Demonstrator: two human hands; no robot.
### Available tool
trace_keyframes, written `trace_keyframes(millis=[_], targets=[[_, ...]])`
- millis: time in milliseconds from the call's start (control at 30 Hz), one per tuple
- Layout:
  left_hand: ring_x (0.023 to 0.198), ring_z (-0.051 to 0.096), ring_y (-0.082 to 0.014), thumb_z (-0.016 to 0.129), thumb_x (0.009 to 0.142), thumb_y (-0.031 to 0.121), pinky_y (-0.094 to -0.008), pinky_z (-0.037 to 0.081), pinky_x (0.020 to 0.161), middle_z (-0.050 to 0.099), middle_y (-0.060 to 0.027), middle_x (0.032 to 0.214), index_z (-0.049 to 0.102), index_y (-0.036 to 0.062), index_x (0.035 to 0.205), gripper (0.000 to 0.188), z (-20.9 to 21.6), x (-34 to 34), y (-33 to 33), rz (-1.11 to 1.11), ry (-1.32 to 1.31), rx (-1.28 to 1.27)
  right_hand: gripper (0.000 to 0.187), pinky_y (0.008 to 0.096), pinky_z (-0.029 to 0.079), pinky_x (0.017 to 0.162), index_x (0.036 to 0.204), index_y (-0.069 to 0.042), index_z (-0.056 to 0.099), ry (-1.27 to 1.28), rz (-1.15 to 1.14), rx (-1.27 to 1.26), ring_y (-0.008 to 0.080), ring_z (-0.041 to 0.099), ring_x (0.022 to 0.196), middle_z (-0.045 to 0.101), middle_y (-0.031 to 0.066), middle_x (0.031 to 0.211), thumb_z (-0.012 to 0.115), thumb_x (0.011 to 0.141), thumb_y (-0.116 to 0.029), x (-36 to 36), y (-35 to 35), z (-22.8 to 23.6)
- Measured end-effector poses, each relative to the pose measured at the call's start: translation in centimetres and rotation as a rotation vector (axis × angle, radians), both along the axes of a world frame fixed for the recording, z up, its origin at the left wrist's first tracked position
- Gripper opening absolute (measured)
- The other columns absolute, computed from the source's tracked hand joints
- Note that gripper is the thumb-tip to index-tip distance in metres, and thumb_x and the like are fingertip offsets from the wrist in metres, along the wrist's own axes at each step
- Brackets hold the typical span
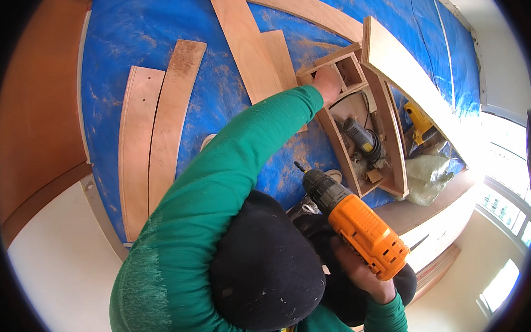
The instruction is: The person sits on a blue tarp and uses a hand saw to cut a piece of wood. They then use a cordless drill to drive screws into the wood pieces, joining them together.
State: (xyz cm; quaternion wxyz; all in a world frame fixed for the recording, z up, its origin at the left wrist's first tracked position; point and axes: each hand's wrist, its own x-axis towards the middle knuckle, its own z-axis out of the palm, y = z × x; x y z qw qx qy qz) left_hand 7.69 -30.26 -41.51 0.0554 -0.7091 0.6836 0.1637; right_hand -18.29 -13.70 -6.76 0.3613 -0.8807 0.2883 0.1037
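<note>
My right hand (360, 268) is wrapped round the grip of an orange cordless drill (367, 232). The drill's black chuck carries a dark bit, which points up and to the left toward the wooden toolbox. My left hand (327, 85) reaches across into a small compartment at the far end of this open wooden toolbox (400, 161); the fingers are hidden inside, so what they touch does not show. In the toolbox's larger compartment lies a grey power tool (361, 136) with a dark cord, beside a small wood block (374, 175).
Blue sheeting (115, 42) strewn with sawdust covers the floor. Two curved boards (173, 105) lie at the left, and a long plank (243, 44) in the middle. Right of the toolbox are a curved plywood panel (414, 73), a yellow power tool (419, 122) and a plastic bag (427, 181).
</note>
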Motion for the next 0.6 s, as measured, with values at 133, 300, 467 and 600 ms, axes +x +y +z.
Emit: trace_keyframes(millis=[133, 300, 467, 600], targets=[[0.101, 0.084, -0.0302, 0.076, 0.092, 0.017, -0.0437, 0.063, 0.075, 0.087, -0.0097, 0.11, 0.092, 0.0173, 0.103, 0.02, -0.3, 0.0, -0.8, 0.006, 0.013, 0.036, 0.027, 0.0424, 0.057, 0.08, 0.112, -0.012, 0.082, -0.004, -0.084, 0.066, 0.0311, 0.077, 0.088, 0.082, 0.0051, 0.1, 0.087, 0.086, -0.015, -0.3, 0.3, -0.2], [0.102, 0.084, -0.0312, 0.074, 0.093, 0.016, -0.0457, 0.064, 0.076, 0.087, -0.0094, 0.108, 0.092, 0.0163, 0.103, 0.02, -0.2, 0.0, -0.5, -0.027, 0.027, 0.033, 0.03, 0.0417, 0.058, 0.075, 0.114, -0.011, 0.082, 0.014, 0.142, -0.033, 0.0327, 0.077, 0.088, 0.081, 0.0056, 0.101, 0.087, 0.085, -0.014, -0.7, -0.5, -0.1], [0.105, 0.082, -0.0363, 0.07, 0.097, 0.012, -0.0502, 0.064, 0.084, 0.084, -0.0142, 0.112, 0.088, 0.0098, 0.102, 0.019, 2.8, 2.5, 2.2, 0.076, 0.291, -0.13, 0.032, 0.0417, 0.061, 0.079, 0.115, -0.01, 0.082, -0.035, 0.02, 0.035, 0.034, 0.078, 0.09, 0.082, 0.0074, 0.104, 0.086, 0.083, -0.011, -1.4, -0.7, -0.5], [0.142, 0.059, -0.0368, 0.082, 0.095, 0.018, -0.0455, 0.05, 0.118, 0.068, -0.0187, 0.144, 0.084, 0.0098, 0.103, 0.012, 4.3, 9.5, 7.6, 0.28, 0.689, -0.623, 0.032, 0.0414, 0.062, 0.084, 0.116, -0.01, 0.083, -0.004, -0.175, 0.173, 0.0343, 0.079, 0.092, 0.082, 0.0081, 0.105, 0.086, 0.084, -0.01, -1.9, -0.6, 0.2]])
